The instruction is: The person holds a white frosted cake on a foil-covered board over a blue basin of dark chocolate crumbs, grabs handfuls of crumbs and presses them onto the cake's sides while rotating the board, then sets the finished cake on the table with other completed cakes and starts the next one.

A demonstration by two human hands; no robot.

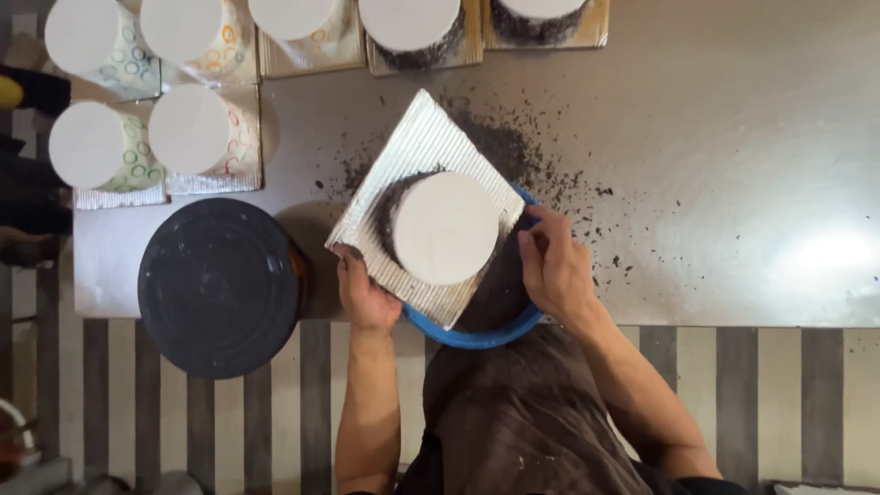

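Observation:
A round white cake [446, 227] with dark crumbs on its left side sits on a square silver ridged board [411, 151]. My left hand [364, 291] grips the board's near left edge and holds it tilted over a blue bowl [500, 332] of dark crumbs. My right hand [553, 264] is at the cake's right side, fingers pinched together against it; what they hold is hidden.
A black round turntable [218, 286] stands left of the bowl. Several white cakes on boards [190, 129] line the back and left of the steel table [733, 137]. Dark crumbs [513, 151] are scattered behind the board. A striped floor shows below the table edge.

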